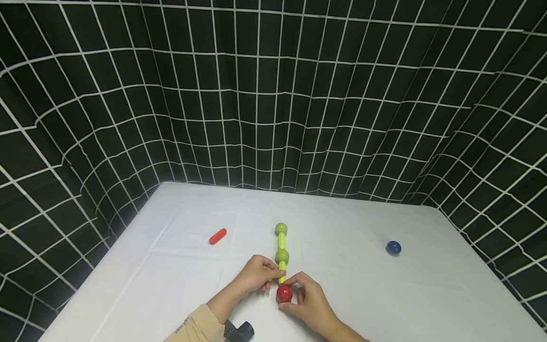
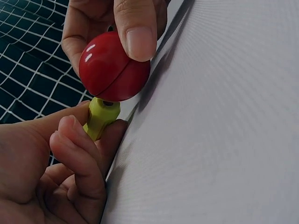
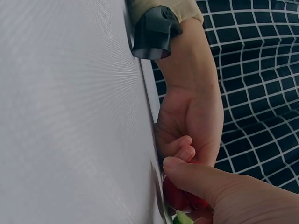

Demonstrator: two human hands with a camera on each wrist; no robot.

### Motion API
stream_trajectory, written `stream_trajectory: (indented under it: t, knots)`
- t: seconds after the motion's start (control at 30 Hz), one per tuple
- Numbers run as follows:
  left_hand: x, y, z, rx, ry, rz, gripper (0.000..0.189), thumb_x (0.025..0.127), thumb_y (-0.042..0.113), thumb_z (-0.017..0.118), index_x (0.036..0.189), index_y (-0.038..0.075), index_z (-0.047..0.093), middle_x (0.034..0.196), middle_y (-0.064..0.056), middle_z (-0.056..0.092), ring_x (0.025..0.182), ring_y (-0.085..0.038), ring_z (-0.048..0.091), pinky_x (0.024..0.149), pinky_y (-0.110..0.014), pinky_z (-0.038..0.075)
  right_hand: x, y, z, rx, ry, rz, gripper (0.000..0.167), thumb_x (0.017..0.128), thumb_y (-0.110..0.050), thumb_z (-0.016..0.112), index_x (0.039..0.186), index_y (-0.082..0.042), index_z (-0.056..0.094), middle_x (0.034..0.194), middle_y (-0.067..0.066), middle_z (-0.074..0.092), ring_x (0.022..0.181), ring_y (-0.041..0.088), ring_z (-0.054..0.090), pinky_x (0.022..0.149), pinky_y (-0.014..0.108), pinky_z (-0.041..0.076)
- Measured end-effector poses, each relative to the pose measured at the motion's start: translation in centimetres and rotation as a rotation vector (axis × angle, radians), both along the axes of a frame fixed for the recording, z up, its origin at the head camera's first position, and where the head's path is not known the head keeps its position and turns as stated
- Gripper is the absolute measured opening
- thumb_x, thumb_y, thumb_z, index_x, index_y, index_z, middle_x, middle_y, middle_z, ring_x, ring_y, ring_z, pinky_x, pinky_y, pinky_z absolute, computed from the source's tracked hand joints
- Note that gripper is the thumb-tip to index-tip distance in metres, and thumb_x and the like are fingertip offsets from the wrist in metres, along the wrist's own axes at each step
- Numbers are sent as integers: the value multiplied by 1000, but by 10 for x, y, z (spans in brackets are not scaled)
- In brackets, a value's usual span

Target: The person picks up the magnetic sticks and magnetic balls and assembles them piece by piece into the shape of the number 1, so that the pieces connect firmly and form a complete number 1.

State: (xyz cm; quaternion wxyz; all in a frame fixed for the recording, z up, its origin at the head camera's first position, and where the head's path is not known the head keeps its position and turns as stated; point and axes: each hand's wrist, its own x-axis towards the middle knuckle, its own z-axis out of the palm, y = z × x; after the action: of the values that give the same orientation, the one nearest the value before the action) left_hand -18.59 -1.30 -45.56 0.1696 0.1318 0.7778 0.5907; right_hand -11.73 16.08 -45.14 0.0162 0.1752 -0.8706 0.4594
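Observation:
A chain of toy pieces lies on the white table: a green ball (image 1: 281,229) at the far end, a yellow-green stick (image 1: 281,241), a second green ball (image 1: 282,256), then a nearer yellow-green stick (image 1: 282,273). My left hand (image 1: 258,274) pinches that nearer stick between thumb and finger. A glossy red ball (image 1: 284,293) with a seam is gripped by the thumb and fingers of my right hand (image 1: 314,304). In the left wrist view the red ball (image 2: 114,67) meets the end of the yellow-green stick (image 2: 101,116).
A red stick (image 1: 218,236) lies left of the chain. A dark blue ball (image 1: 393,248) sits far to the right. Behind the table (image 1: 342,228) hangs a black curtain (image 1: 273,95) with a white grid. A dark device (image 1: 239,331) is at the left wrist.

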Motion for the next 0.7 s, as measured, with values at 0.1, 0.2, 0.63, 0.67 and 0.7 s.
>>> stream_trajectory:
  t: [0.1, 0.2, 0.63, 0.67, 0.7]
  knots:
    - [0, 0, -1, 3, 1, -1, 25, 80, 24, 72, 83, -1, 68, 53, 3, 57, 37, -1, 42, 37, -12, 33, 0, -1, 0, 16, 1, -5, 39, 67, -11, 82, 97, -9, 57, 89, 1, 57, 46, -6, 35, 41, 12, 33]
    - [0, 0, -1, 8, 2, -2, 24, 80, 23, 72, 83, -1, 68, 54, 3, 59, 37, -1, 42, 37, -12, 33, 0, -3, 0, 33, 0, -10, 39, 67, -11, 81, 97, -10, 57, 89, 1, 56, 47, -5, 35, 41, 14, 34]
    - [0, 0, -1, 0, 9, -5, 24, 80, 23, 72, 83, 0, 69, 54, 2, 59, 36, -1, 42, 37, -11, 33, 1, -6, 0, 67, 32, -3, 39, 69, -12, 81, 97, -13, 54, 93, -1, 54, 51, -4, 37, 45, 16, 37]
    - [0, 0, -1, 0, 11, -7, 24, 80, 23, 72, 83, 0, 69, 54, 2, 59, 36, -1, 42, 37, -12, 33, 1, -6, 0, 67, 40, -3, 38, 69, -12, 81, 97, -13, 54, 93, -1, 54, 51, -4, 37, 45, 16, 37]
    - [0, 0, -1, 1, 12, -8, 24, 80, 23, 72, 83, 0, 69, 54, 2, 59, 36, -1, 42, 37, -11, 33, 0, -6, -1, 64, 49, -1, 39, 69, -12, 81, 97, -13, 54, 93, -1, 54, 51, -4, 37, 45, 16, 37]
